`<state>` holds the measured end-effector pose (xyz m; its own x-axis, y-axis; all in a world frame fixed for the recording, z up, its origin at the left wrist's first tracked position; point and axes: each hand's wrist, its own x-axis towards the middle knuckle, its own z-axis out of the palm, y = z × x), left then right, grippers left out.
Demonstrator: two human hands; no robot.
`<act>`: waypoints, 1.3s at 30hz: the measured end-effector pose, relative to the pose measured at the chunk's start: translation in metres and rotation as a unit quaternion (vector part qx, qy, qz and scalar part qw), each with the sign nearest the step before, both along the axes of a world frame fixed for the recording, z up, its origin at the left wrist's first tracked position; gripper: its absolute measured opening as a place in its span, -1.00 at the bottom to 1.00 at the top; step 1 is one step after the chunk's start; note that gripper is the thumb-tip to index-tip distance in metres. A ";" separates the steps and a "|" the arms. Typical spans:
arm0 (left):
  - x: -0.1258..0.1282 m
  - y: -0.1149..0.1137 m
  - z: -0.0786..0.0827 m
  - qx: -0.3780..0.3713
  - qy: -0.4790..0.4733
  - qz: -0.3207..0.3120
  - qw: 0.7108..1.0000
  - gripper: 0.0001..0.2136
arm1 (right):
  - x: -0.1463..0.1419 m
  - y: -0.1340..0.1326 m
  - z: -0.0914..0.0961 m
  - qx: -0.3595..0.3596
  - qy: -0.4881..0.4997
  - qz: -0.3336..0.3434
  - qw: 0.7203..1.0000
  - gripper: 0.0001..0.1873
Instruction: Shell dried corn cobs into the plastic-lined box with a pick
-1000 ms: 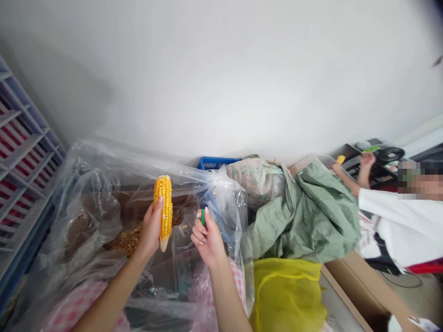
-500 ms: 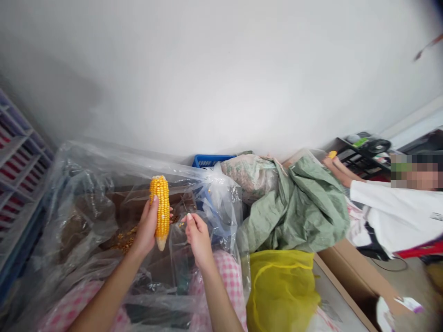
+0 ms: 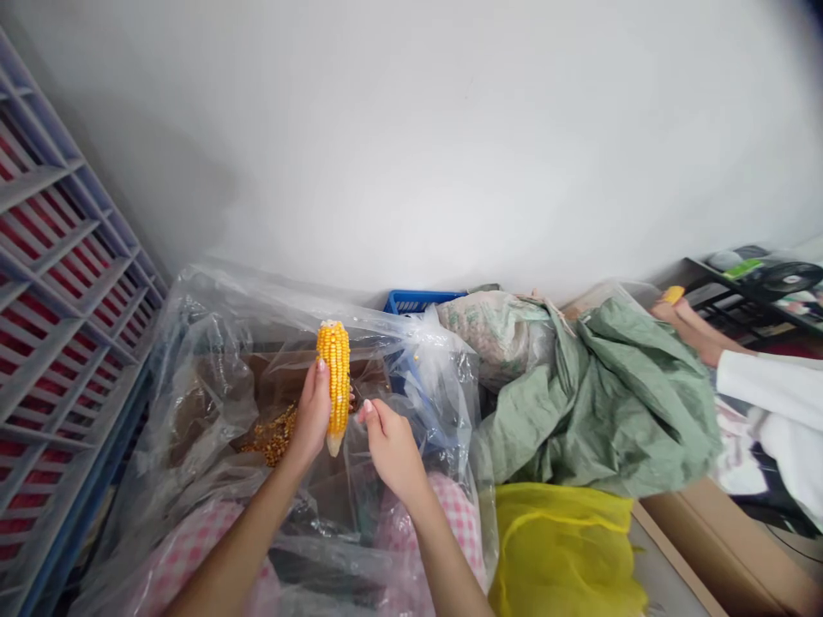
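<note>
My left hand [image 3: 312, 413] grips a yellow ear of corn [image 3: 335, 381], held upright with its pale pointed tip downward. Just to the right of the ear is my right hand [image 3: 389, 441], its fingers curled with thumb and forefinger together; whatever they may pinch is too small to make out. Both hands are above a clear plastic sheet [image 3: 212, 368] lining a brown cardboard box. Loose corn kernels [image 3: 273, 435] lie in a heap inside it, partly hidden by my left forearm.
A slatted lilac crate [image 3: 70, 283] stands at the left. To the right are a blue basket [image 3: 417, 300], a green woven sack [image 3: 610, 403] and a yellow mesh bag [image 3: 566, 548]. Another person's hand [image 3: 675, 310] at the far right holds something yellow. A wall rises behind.
The view has swung left, so everything sits further right and more of the crate shows. My right hand has come closer to the ear's lower part; my left keeps its hold.
</note>
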<state>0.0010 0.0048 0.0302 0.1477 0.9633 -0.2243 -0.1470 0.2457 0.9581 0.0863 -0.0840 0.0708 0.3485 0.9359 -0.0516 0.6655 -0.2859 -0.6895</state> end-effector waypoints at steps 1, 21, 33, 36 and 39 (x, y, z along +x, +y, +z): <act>0.000 0.001 0.000 0.008 0.005 0.000 1.000 -0.55 | 0.001 0.000 0.001 -0.008 -0.026 0.014 1.000 -0.60; -0.005 0.007 -0.004 0.018 0.061 0.006 0.998 -0.54 | -0.010 0.013 -0.013 -0.010 -0.431 0.159 0.888 -0.80; 0.003 -0.003 -0.007 0.008 0.013 0.029 0.999 -0.56 | -0.020 0.026 -0.008 -0.056 -0.406 0.123 0.904 -0.83; 0.002 -0.002 -0.008 0.004 0.017 0.031 0.999 -0.58 | -0.019 0.027 -0.012 -0.058 -0.404 0.117 0.906 -0.83; 0.002 -0.001 -0.009 -0.030 -0.011 0.023 0.999 -0.58 | -0.018 0.030 -0.015 -0.047 -0.411 0.126 0.902 -0.84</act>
